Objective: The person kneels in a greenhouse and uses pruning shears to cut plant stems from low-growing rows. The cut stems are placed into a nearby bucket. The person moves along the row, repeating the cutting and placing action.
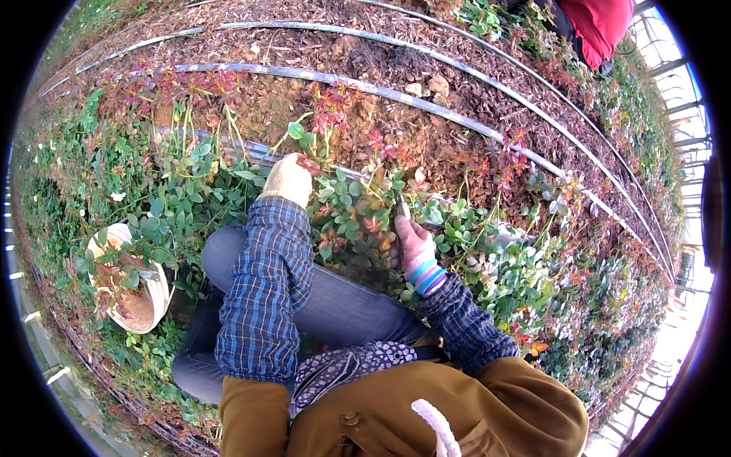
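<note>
Leafy plants (pixel 346 204): right hand (pixel 415 245) among them, curled round a slim tool (pixel 401 204); left hand (pixel 288 181), opening and hold I cannot tell.

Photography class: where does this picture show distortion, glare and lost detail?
Head view: fisheye distortion bows the grey hoses into arcs; head view, right edge: the greenhouse wall glares nearly white; head view, centre: the pale glove on the left hand is brightly lit, but the tool in the right hand is too small to identify.

The site is a greenhouse-type growing area, identified by dense rows of leafy plants (pixel 502 282), mulched soil (pixel 259 107), long grey pipes (pixel 312 74) and a bright, barred framework (pixel 674 66) alongside.
</note>
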`<action>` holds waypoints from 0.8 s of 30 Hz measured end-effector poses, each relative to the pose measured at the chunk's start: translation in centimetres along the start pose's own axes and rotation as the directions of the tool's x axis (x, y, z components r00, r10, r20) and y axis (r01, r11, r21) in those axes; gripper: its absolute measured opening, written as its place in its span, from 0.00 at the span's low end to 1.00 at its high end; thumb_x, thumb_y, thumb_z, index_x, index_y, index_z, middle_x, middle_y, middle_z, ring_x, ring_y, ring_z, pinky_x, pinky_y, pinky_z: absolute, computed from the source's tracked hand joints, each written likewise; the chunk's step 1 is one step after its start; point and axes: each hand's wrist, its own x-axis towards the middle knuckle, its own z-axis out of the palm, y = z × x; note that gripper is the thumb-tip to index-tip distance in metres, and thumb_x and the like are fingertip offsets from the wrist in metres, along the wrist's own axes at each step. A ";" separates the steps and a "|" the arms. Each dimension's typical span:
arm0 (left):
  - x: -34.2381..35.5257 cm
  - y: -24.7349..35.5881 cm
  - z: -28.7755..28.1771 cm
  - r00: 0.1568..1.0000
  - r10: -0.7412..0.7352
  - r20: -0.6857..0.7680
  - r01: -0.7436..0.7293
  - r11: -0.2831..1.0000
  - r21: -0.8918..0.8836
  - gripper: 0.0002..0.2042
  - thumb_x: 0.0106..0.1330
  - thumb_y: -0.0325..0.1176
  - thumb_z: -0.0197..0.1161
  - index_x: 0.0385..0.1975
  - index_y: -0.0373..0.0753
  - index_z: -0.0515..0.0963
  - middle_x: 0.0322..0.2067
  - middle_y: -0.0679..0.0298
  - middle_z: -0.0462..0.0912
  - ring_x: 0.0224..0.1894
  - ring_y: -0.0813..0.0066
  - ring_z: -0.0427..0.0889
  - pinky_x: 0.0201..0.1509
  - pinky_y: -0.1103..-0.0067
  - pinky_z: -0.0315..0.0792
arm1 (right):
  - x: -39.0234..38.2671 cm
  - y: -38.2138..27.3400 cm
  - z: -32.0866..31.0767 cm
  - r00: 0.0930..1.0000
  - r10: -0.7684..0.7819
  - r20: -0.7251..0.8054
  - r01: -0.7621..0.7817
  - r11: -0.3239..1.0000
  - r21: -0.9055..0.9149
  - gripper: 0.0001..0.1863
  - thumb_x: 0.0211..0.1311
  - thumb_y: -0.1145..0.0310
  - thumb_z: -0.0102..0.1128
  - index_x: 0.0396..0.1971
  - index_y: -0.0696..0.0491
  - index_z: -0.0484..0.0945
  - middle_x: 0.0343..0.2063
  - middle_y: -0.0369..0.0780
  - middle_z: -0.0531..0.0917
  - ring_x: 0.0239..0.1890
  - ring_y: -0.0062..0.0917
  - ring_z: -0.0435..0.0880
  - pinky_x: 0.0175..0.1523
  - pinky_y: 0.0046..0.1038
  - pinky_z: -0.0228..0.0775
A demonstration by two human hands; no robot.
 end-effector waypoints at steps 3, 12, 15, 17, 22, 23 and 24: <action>0.1 -1.1 0.9 0.998 -0.058 0.014 0.058 0.881 -0.470 0.12 0.64 0.26 0.47 0.42 0.32 0.76 0.35 0.61 0.82 0.32 0.79 0.78 0.36 0.84 0.70 | -1.4 0.0 -1.9 0.998 0.037 0.044 -0.038 0.999 0.028 0.16 0.65 0.55 0.57 0.42 0.52 0.72 0.22 0.34 0.78 0.14 0.17 0.72 0.16 0.21 0.63; 0.3 -1.5 0.9 0.932 -0.005 -0.363 -0.290 0.591 -0.753 0.05 0.66 0.21 0.47 0.35 0.30 0.72 0.33 0.59 0.79 0.35 0.72 0.78 0.45 0.79 0.72 | -4.0 -1.1 -1.4 0.891 -0.323 0.320 0.419 0.856 -0.302 0.32 0.59 0.59 0.61 0.59 0.60 0.65 0.38 0.40 0.80 0.37 0.21 0.77 0.45 0.23 0.71; 1.5 -4.3 1.5 0.914 0.149 -0.377 -0.387 0.595 -0.704 0.09 0.63 0.21 0.51 0.42 0.29 0.73 0.35 0.56 0.81 0.38 0.68 0.80 0.49 0.77 0.73 | -1.0 -1.8 2.4 0.842 -0.356 0.405 0.491 0.816 -0.304 0.37 0.55 0.55 0.62 0.60 0.62 0.64 0.40 0.45 0.80 0.41 0.28 0.80 0.49 0.28 0.71; 2.6 -7.0 1.5 0.906 0.279 -0.320 -0.309 0.950 -0.046 0.13 0.61 0.27 0.55 0.45 0.32 0.76 0.36 0.54 0.83 0.38 0.65 0.82 0.45 0.75 0.74 | 0.1 -2.4 4.7 0.898 -0.262 0.352 0.407 0.798 -0.444 0.39 0.54 0.49 0.61 0.59 0.62 0.65 0.41 0.51 0.81 0.44 0.36 0.81 0.51 0.31 0.70; 3.3 -6.2 1.3 0.980 0.006 -0.197 -0.027 0.994 -0.102 0.16 0.58 0.31 0.57 0.46 0.34 0.78 0.34 0.53 0.84 0.38 0.62 0.84 0.42 0.73 0.74 | 3.8 -1.0 7.3 0.908 -0.298 0.293 0.414 0.744 -0.525 0.38 0.54 0.47 0.58 0.58 0.60 0.68 0.45 0.56 0.80 0.49 0.46 0.79 0.55 0.36 0.69; 3.4 -6.5 1.3 0.983 0.001 -0.183 -0.020 0.995 -0.102 0.16 0.58 0.30 0.57 0.46 0.34 0.77 0.35 0.52 0.84 0.37 0.62 0.84 0.42 0.73 0.74 | 4.0 -1.0 7.4 0.916 -0.290 0.276 0.398 0.730 -0.556 0.38 0.54 0.47 0.57 0.58 0.60 0.68 0.45 0.56 0.79 0.50 0.47 0.78 0.55 0.37 0.69; 3.9 -7.2 1.4 0.983 0.013 -0.182 -0.033 0.994 -0.108 0.16 0.58 0.30 0.56 0.46 0.34 0.77 0.34 0.52 0.84 0.37 0.62 0.83 0.41 0.73 0.74 | 4.1 -1.1 7.7 0.917 -0.305 0.258 0.400 0.704 -0.587 0.38 0.54 0.46 0.57 0.57 0.60 0.68 0.45 0.57 0.79 0.51 0.48 0.78 0.56 0.37 0.68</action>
